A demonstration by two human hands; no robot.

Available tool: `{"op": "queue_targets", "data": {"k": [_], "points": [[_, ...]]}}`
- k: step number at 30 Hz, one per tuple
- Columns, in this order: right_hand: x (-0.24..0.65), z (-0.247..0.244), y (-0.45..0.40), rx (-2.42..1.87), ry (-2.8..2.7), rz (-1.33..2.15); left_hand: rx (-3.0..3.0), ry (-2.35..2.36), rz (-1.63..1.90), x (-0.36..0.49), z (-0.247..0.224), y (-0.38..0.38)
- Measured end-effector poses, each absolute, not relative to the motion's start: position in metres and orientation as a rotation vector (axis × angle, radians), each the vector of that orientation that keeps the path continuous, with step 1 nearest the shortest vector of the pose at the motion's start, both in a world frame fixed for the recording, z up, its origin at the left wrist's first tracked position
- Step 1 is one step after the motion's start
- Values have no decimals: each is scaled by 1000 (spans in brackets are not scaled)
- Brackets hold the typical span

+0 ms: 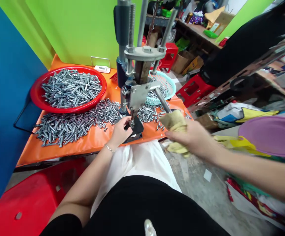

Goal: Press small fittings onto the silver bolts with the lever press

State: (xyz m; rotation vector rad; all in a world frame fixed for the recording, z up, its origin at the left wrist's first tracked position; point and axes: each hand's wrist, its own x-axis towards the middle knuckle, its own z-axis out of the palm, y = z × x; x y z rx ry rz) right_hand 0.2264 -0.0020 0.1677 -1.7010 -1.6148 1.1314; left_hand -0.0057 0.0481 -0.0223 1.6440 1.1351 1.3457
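Right grip (191,134) around lever (163,101), axis seemingly down-right

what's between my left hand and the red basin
In the head view, loose metal pieces lie nearer the red basin, then a patch of bare orange cover nearer the left hand.

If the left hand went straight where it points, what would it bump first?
Probably the press's narrow metal tip, right by the left hand; depth is unclear, so they may be touching.
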Motion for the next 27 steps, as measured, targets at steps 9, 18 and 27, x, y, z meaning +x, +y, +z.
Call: {"op": "queue_targets", "data": {"k": [9,18,27], "points": [[194,5,51,-1149,-1571,696,1626,1264,1329,1,-18,43],[215,64,1,-1272,-1498,944,1655,1270,1354,-3,2,47],[248,120,-23,-1197,-1754,969,834,1010,1156,-15,41,12]]}}
